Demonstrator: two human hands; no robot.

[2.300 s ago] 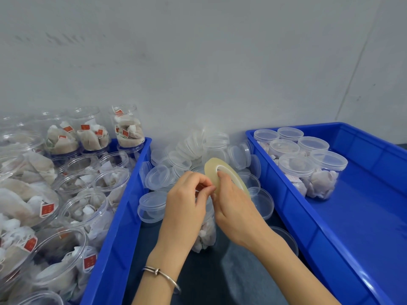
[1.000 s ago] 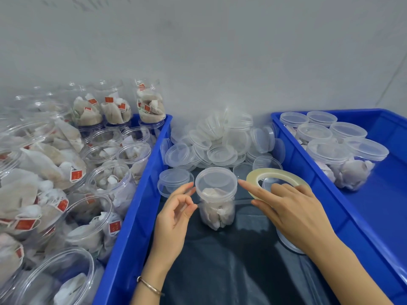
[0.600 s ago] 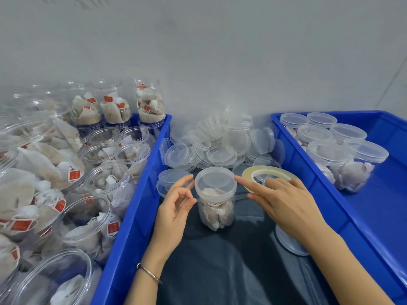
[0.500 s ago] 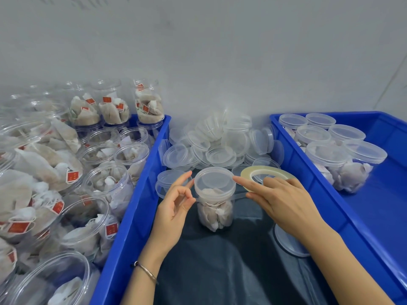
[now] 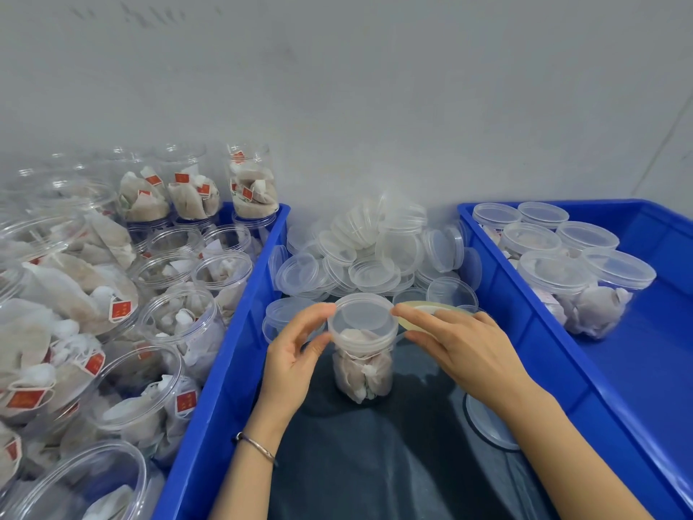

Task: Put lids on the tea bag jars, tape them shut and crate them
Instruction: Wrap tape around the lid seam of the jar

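A clear jar of tea bags (image 5: 362,369) stands upright on the dark sheet between the two crates, with a clear lid (image 5: 362,319) on it. My left hand (image 5: 292,362) holds the lid's left edge between thumb and forefinger. My right hand (image 5: 465,350) holds a yellowish tape roll (image 5: 427,305) just right of the jar, its forefinger touching the lid's right edge. A thin strand of tape runs from the roll to the rim under the lid. Most of the roll is hidden by my right hand.
A heap of loose clear lids (image 5: 371,249) lies behind the jar against the wall. The left blue crate (image 5: 240,332) holds several open jars of tea bags (image 5: 176,320). The right blue crate (image 5: 498,294) holds lidded jars (image 5: 562,279). One lid (image 5: 487,425) lies under my right forearm.
Both hands have closed in on the jar. My left hand moved from beside it onto the lid's left edge, and my right hand brought the tape roll against its right side.
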